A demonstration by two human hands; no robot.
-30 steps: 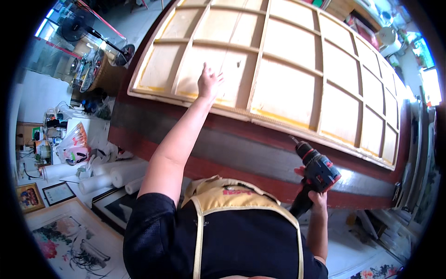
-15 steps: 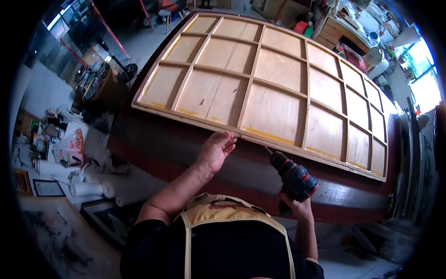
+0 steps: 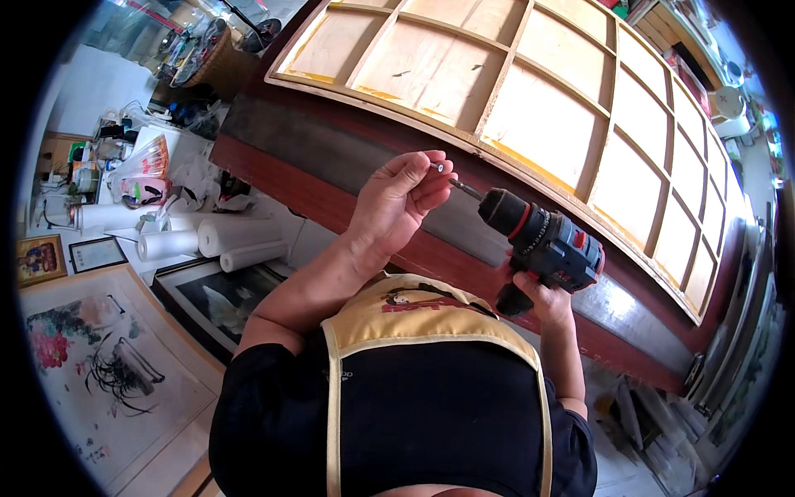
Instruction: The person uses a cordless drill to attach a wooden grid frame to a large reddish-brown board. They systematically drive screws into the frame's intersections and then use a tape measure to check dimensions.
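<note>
Between the thumb and fingertips of my left hand (image 3: 389, 203) is a small metal screw (image 3: 439, 167), its head turned toward the drill. My right hand (image 3: 542, 298) is wrapped round the handle of a dark blue and black cordless drill (image 3: 555, 247) with a red ring. The drill's bit (image 3: 464, 190) points left, its tip close to the left fingers and just below the screw; whether it touches them I cannot tell. Beyond both hands lies a large wooden panel (image 3: 542, 124) with a grid of battens and yellowish glue along some edges.
The panel rests on a dark red table (image 3: 286, 203) with a grey strip. White paper rolls (image 3: 240, 236), a dark framed picture (image 3: 219, 300) and a flower painting (image 3: 116, 356) are at the left. Long strips (image 3: 737, 306) stand at the right; a cluttered cabinet (image 3: 662, 25) is behind.
The view has tilted down toward my body. My left hand has drawn back from the panel's edge with the screw, and the drill's bit has come closer to those fingers.
</note>
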